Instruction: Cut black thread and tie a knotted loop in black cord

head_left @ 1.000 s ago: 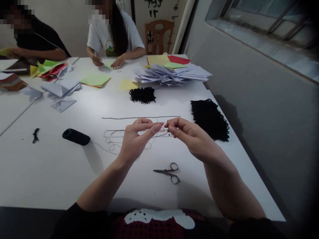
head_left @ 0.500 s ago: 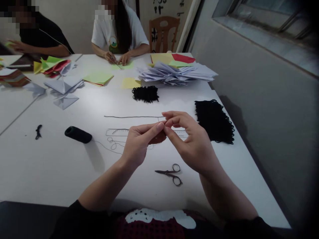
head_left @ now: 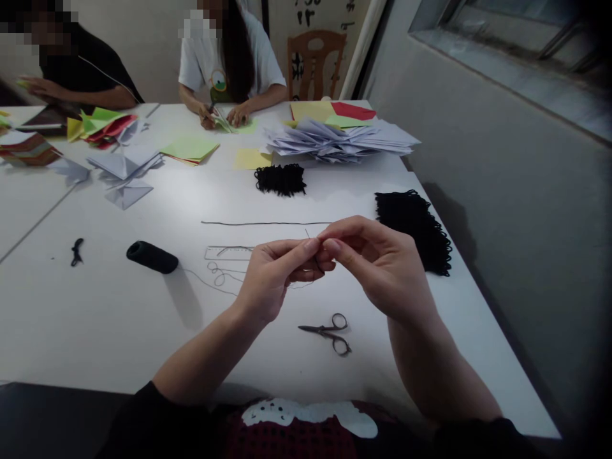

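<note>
My left hand (head_left: 275,274) and my right hand (head_left: 382,264) meet fingertip to fingertip above the white table (head_left: 119,319), both pinching a thin black thread (head_left: 316,260) that forms a small loop between them. Loose thread (head_left: 220,277) trails left across the table to a black spool (head_left: 152,257) lying on its side. A clear ruler (head_left: 227,252) lies flat just behind my hands, with a straight length of black cord (head_left: 258,223) beyond it. Small scissors (head_left: 329,335) rest on the table under my right wrist.
A big pile of black cut threads (head_left: 414,229) lies at the right edge, a smaller one (head_left: 280,180) farther back. Stacked white folded papers (head_left: 339,141) and coloured sheets (head_left: 189,150) fill the far side, where two other people work. A small black knot (head_left: 76,250) lies left.
My hands have drawn closer together and slightly nearer to me, with the fingers working the thread into a loop. The person in white across the table has lifted a green paper.
</note>
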`<state>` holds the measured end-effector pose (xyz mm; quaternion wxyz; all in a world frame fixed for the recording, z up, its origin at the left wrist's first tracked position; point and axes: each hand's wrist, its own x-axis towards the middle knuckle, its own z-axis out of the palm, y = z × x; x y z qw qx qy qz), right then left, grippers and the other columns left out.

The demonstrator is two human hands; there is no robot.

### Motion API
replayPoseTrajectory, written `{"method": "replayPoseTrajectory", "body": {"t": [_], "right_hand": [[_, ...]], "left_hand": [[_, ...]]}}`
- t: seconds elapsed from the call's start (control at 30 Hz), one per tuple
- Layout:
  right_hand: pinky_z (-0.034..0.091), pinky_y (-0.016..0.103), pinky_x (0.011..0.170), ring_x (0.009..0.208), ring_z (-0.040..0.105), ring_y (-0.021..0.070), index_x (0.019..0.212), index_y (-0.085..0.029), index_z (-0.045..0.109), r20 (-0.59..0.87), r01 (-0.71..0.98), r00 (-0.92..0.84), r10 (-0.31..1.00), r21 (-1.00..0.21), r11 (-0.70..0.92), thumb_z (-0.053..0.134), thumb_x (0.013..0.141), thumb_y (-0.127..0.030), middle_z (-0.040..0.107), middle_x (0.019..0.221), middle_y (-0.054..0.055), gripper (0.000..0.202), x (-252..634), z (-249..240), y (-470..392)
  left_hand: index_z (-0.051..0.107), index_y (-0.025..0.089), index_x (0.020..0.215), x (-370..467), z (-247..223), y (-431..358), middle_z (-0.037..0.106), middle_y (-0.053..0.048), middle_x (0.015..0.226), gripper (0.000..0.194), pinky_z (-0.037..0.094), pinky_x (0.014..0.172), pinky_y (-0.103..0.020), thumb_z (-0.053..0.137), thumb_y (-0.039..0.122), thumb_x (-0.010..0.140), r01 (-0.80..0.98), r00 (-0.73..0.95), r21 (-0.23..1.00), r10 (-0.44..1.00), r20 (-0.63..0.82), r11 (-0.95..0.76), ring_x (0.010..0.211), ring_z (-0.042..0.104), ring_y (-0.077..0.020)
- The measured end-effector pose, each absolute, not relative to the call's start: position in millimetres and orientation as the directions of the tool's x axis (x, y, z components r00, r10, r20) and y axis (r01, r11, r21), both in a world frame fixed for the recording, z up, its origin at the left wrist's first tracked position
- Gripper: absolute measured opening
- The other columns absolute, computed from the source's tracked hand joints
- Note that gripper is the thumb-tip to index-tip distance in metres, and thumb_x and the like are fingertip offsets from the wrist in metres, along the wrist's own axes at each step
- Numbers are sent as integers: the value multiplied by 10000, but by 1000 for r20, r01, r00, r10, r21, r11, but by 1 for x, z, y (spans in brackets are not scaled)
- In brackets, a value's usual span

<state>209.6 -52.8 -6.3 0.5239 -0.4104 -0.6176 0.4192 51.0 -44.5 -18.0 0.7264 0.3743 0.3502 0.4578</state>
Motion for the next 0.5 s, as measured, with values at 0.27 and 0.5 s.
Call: {"method": "replayPoseTrajectory", "body": {"t": [0.27, 0.5], "right_hand": [[517, 253, 647, 715, 626, 114, 861, -171, 687, 262, 115, -111, 959, -955, 275, 696, 863, -323, 679, 804, 20, 152, 217, -3, -54], [512, 259, 630, 685, 625, 120, 849, -170, 675, 223, 114, -133, 966, -965, 238, 702, 852, -337, 674, 785, 17, 169, 218, -2, -55]], "left_hand": [[800, 214, 788, 49, -20, -45, 715, -19, 666, 155, 496, 528, -194, 754, 361, 806, -284, 392, 935, 916, -90, 214, 510, 594, -75], [800, 230, 736, 50, -17, -44, 673, -12, 621, 150, 424, 511, -230, 750, 358, 798, -124, 314, 992, 948, 62, -24, 535, 521, -91]]}}
